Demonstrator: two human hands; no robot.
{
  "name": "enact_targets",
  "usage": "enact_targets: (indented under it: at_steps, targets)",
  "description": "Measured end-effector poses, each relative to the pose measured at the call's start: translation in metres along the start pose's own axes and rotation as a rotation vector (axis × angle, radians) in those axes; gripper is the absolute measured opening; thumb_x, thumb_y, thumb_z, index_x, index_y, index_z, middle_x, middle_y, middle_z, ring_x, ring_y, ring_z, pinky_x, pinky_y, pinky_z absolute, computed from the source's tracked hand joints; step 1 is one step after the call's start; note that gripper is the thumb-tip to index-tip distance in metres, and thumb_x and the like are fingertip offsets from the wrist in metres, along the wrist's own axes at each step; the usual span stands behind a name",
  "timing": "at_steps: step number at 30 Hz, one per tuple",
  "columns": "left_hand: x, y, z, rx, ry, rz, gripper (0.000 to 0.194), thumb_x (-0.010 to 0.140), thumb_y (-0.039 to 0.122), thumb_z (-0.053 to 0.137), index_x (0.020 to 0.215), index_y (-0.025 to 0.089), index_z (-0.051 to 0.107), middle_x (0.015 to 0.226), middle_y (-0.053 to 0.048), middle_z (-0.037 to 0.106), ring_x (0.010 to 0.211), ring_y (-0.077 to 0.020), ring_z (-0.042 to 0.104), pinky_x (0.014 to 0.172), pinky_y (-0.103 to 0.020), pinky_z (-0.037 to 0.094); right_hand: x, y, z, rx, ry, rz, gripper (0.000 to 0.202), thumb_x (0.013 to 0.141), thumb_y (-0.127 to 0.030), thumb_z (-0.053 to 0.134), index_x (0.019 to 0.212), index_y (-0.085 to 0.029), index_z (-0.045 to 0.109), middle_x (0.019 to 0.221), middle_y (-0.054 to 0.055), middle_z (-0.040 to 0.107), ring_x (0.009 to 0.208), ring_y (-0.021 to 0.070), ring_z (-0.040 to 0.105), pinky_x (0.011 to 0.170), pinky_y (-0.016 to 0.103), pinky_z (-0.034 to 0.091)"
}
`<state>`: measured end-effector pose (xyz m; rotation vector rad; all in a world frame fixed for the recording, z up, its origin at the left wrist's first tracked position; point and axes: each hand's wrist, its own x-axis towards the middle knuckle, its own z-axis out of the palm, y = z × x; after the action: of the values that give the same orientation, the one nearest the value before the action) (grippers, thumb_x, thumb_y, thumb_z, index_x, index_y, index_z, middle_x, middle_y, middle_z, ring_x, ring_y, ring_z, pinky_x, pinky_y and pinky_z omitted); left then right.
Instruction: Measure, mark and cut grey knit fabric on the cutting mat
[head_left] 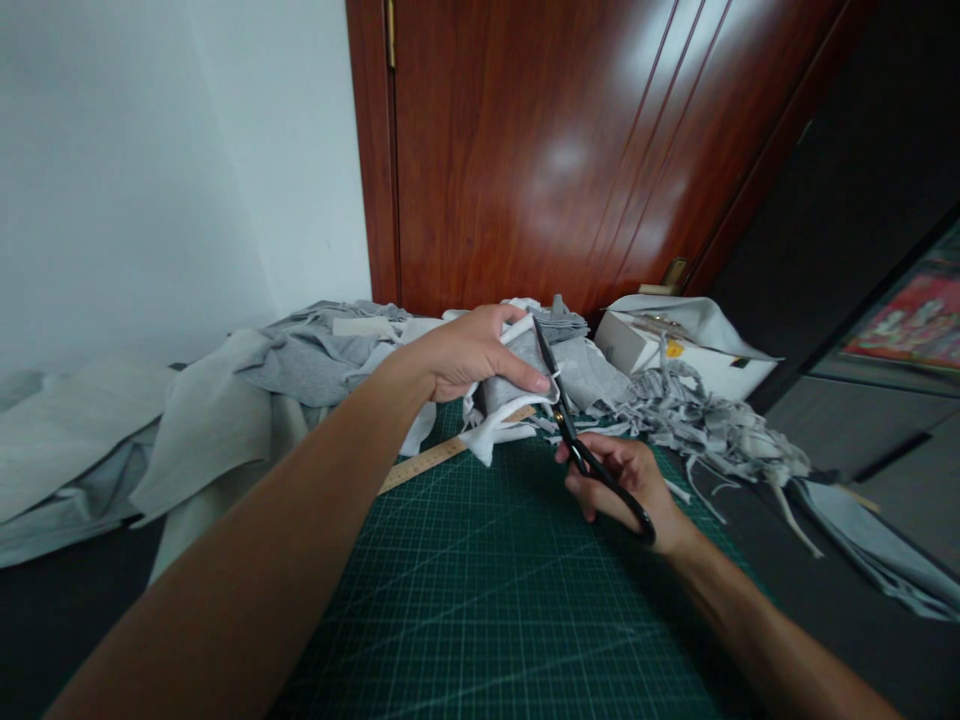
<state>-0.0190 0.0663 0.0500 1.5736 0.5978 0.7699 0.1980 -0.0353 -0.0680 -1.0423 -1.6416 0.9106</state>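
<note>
Left hand (480, 350) pinches the grey-and-white fabric (528, 345) above the green cutting mat (480, 570); right hand (637, 472) grips black scissors (568, 434), blades at the fabric's edge. The wooden ruler (424, 462) below carries markings too small to read.

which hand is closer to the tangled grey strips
Right: the right hand, on the scissors, is beside the tangled grey strips; the left hand, holding cloth, is farther off to their left.

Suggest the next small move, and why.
Probably snip at the cloth's right edge: the left hand holds it up, and the right hand has the scissors with their blades alongside that edge.
</note>
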Motion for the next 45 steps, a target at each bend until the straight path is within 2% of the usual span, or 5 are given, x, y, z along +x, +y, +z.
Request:
enact_targets:
  at_steps: [5, 11, 22, 33, 45]
  targets:
    - [0.0024, 0.0019, -0.0077, -0.030, 0.010, 0.002, 0.038, 0.069, 0.010, 0.086, 0.100, 0.015, 0.065, 0.087, -0.007, 0.073, 0.079, -0.0198, 0.072, 0.074, -0.034, 0.059, -0.0003, 0.0011, -0.0005, -0.003, 0.022, -0.023, 0.020, 0.084, -0.033, 0.077, 0.096, -0.018, 0.071, 0.057, -0.006, 0.057, 0.040, 0.0070, 0.049, 0.040, 0.018, 0.040]
    - [0.0024, 0.0059, -0.0074, -0.060, 0.097, 0.027, 0.011, 0.078, 0.002, 0.074, 0.082, 0.011, 0.069, 0.075, -0.005, 0.071, 0.066, -0.0132, 0.068, 0.068, -0.027, 0.054, -0.0001, 0.0003, -0.0007, -0.017, 0.020, -0.042, 0.021, 0.083, -0.032, 0.077, 0.096, -0.018, 0.069, 0.057, -0.007, 0.057, 0.040, 0.0071, 0.049, 0.040, 0.018, 0.041]
    - [0.0008, 0.0095, -0.0028, -0.008, 0.173, 0.046, 0.021, 0.096, 0.014, 0.065, 0.076, 0.013, 0.072, 0.071, -0.004, 0.072, 0.058, -0.0095, 0.063, 0.058, -0.022, 0.045, 0.0008, -0.0012, 0.0004, -0.014, 0.043, -0.038, 0.023, 0.078, -0.030, 0.080, 0.095, -0.017, 0.070, 0.060, -0.007, 0.056, 0.041, 0.0069, 0.049, 0.040, 0.018, 0.043]
    - [0.0026, 0.0089, 0.0007, 0.285, 0.253, 0.181, 0.037, 0.099, 0.032, 0.060, 0.066, 0.014, 0.065, 0.062, -0.001, 0.060, 0.052, -0.0088, 0.048, 0.053, -0.025, 0.029, 0.0001, -0.0019, 0.0015, -0.032, 0.057, 0.001, 0.026, 0.077, -0.035, 0.081, 0.094, -0.018, 0.070, 0.060, -0.006, 0.056, 0.041, 0.0083, 0.049, 0.040, 0.020, 0.042]
    - [0.0030, 0.0090, -0.0005, 0.387, 0.278, 0.229, 0.041, 0.101, 0.034, 0.056, 0.064, 0.017, 0.057, 0.060, 0.001, 0.054, 0.054, -0.0084, 0.043, 0.056, -0.027, 0.026, -0.0001, -0.0024, 0.0026, -0.036, 0.049, 0.011, 0.028, 0.078, -0.035, 0.082, 0.096, -0.018, 0.069, 0.056, -0.007, 0.055, 0.040, 0.0090, 0.049, 0.040, 0.020, 0.039]
